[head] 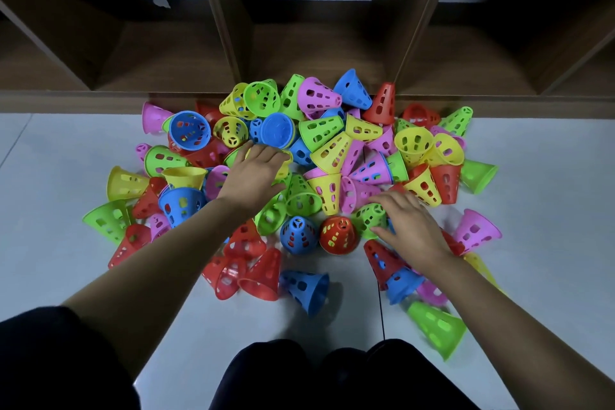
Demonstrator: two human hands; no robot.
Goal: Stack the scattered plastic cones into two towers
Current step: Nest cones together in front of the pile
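The upper shelf compartments (159, 53) fade into shadow, and their contents cannot be made out. The person is cut off at the frame's lower edge: only bare forearms, a dark sleeve (50, 359) and dark-trousered knees (332, 376) show. Many cones lie buried under others, so only parts of them are visible.

The left hand (253, 173) reaches forward into the middle of the heap, palm down. Its fingers and thumb curl around a yellow cone (285, 160), which is mostly hidden beneath the palm. The right hand (409, 226) is slightly blurred. It hovers low at the heap's near right side with its fingers spread and fairly straight over a green cone (367, 220). Whether it touches that cone cannot be told.

The pile of plastic cones (326, 143) sits on a pale tiled floor (549, 210), pushed against the base of the wooden shelf unit (233, 27). The cones are red, blue, yellow, green and pink, each with rows of small cut-out holes. Most lie tipped on their sides, pointing every way. A blue cone (296, 235) and a red cone (337, 235) stand upright side by side just in front of the person, between the two hands.
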